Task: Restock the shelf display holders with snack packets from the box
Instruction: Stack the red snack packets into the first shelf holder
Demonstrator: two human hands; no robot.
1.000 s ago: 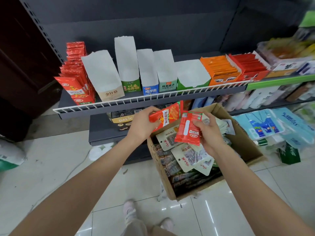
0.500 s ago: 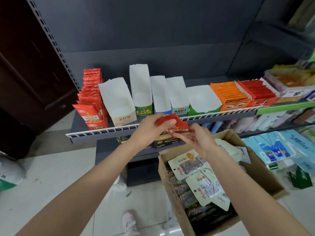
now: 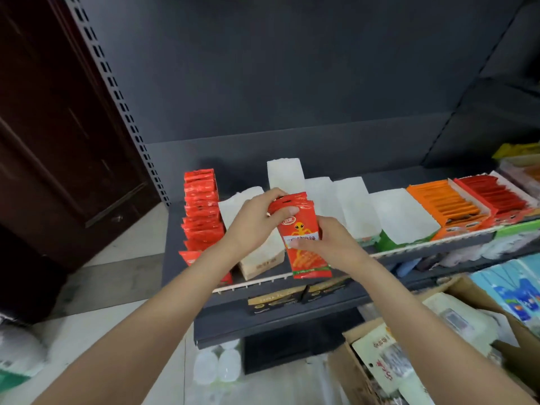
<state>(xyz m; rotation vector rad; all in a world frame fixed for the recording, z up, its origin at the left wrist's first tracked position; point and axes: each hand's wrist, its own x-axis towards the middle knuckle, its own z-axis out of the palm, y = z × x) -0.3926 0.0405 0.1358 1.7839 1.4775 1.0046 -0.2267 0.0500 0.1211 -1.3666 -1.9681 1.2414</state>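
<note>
I hold a small stack of red snack packets (image 3: 305, 247) upright in front of the shelf (image 3: 295, 280). My left hand (image 3: 257, 220) grips the top of the stack. My right hand (image 3: 327, 244) pinches its middle from the right side. Left of the hands a row of matching red packets (image 3: 201, 211) stands in the leftmost holder. Several white holders (image 3: 353, 206) stand behind and to the right of the hands. The cardboard box (image 3: 359, 375) with more packets sits at the lower right on the floor.
Orange packets (image 3: 444, 203) and dark red packets (image 3: 496, 191) fill holders at the shelf's right. A lower shelf (image 3: 263, 320) carries dark boxes. A dark wooden door (image 3: 58, 127) stands at the left. Blue packs (image 3: 517, 290) lie at the far right.
Both hands rose from above the box up to shelf height. The red packets, held flat before, now stand upright as one stack in both hands. The view tilted upward.
</note>
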